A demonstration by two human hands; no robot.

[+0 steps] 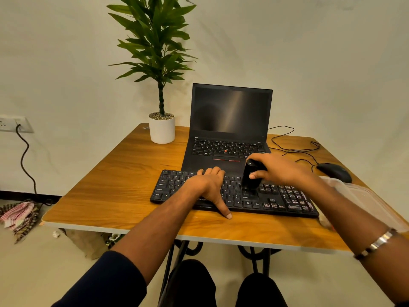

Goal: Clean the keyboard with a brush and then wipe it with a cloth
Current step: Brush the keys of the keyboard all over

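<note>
Our right grip [274, 169] curls round a black brush [251, 177], held upright w/ its lower end on the keys of the black keyboard [234, 192], mid-right of the board. Our left grip [210, 185] lies flat across the keyboard's middle, fingers straight, thumb reaching over the front edge to the wooden desk [124, 173]. Keyboard sits at the desk's near side, just in front of an open laptop [230, 125], screen dark. Potted plant [161, 89] at far left corner; black mouse [334, 171] to the right, cable looping behind. Clear plastic container [363, 200] near the right edge, partly hidden by our right forearm. Checked cloth [20, 214] lies on the floor, left of the desk.
</note>
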